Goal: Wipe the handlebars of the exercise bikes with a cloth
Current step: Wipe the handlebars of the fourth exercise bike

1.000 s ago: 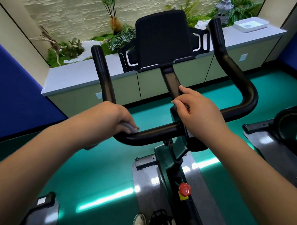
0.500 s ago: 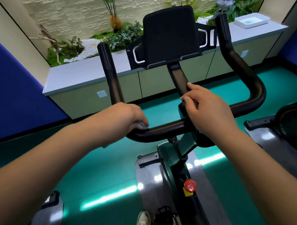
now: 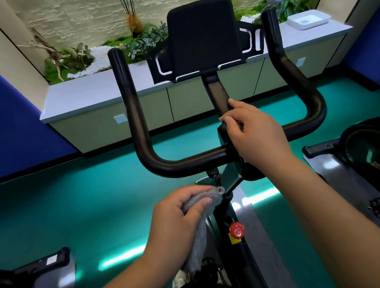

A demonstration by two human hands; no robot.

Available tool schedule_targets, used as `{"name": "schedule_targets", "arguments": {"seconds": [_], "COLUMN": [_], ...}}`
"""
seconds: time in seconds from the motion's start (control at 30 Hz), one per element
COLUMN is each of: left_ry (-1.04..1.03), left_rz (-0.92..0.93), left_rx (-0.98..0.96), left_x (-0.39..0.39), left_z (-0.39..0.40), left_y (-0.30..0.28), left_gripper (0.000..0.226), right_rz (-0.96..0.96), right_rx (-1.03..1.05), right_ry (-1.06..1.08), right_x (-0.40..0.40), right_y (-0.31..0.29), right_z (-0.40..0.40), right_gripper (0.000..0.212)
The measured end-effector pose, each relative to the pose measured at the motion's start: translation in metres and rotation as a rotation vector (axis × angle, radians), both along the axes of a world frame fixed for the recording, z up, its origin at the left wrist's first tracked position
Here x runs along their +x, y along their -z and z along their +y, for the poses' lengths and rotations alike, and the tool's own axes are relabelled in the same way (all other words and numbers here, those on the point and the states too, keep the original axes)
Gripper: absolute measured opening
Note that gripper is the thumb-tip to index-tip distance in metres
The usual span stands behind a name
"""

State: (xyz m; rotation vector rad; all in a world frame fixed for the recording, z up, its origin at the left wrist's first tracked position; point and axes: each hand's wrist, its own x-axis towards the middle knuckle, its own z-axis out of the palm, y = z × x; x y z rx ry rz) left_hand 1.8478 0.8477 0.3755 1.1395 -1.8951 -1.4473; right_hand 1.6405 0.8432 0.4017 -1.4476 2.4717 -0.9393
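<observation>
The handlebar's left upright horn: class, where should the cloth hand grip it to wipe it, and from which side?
Judging by its pose, wrap the cloth in the left hand around the handlebar horn just above the lower bend, coming from the near side, then slide upward: it is a bare round tube rising to a free end.
</observation>
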Motion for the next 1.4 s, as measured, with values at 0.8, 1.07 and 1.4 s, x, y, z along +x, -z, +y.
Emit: {"name": "schedule_targets", "arguments": {"seconds": [0.8,1.07,1.4], "left_ry": [-0.489,-0.557,-0.527], "left_rz": [0.435,0.469,0.426], "left_rx": [0.609,0.501,0.559], "left_x": [-0.086,-0.043,-0.068], "left_z": [0.010,0.000,0.002], "left_y": [0.022,0.024,0.023], "left_gripper": [0.015,0.012,0.014], "right_rz": [0.008,0.004,0.011], "right_rx": [-0.006,-0.005,-0.002], "right_ry": [-0.021,-0.023,-0.039], "right_x": [-0.005,-0.004,-0.002], "right_y": [0.003,0.002,0.001], "right_z": [-0.002,-0.001,0.000], "right_gripper": [0.028,0.028,0.029]}}
